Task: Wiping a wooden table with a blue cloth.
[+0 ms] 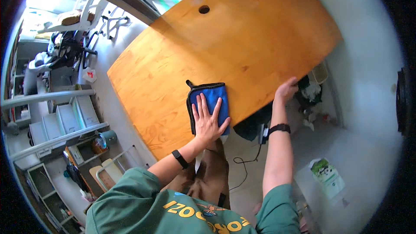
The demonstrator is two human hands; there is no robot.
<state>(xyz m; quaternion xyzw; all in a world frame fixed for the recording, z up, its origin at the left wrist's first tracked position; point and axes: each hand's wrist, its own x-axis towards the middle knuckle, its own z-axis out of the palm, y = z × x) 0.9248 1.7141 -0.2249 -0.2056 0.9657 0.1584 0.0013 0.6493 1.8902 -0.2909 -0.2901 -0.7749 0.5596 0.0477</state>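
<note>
A green shirt (125, 195) bears yellow lettering (180, 208); the left grip (208, 121) lies spread on a blue cloth (217, 92) at the tabletop's (260, 30) near edge; the right grip (286, 89) touches it farther right, clamping unclear.

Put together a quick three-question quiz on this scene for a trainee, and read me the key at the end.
1. Which hand lies flat on the blue cloth?
2. True or false: the wooden tabletop has a dark hole in it, beyond the cloth.
3. Where is the person's right hand?
A) On the cloth
B) At the tabletop's edge
C) Over the hole

Key:
1. The left hand, fingers spread.
2. True.
3. B.
</note>
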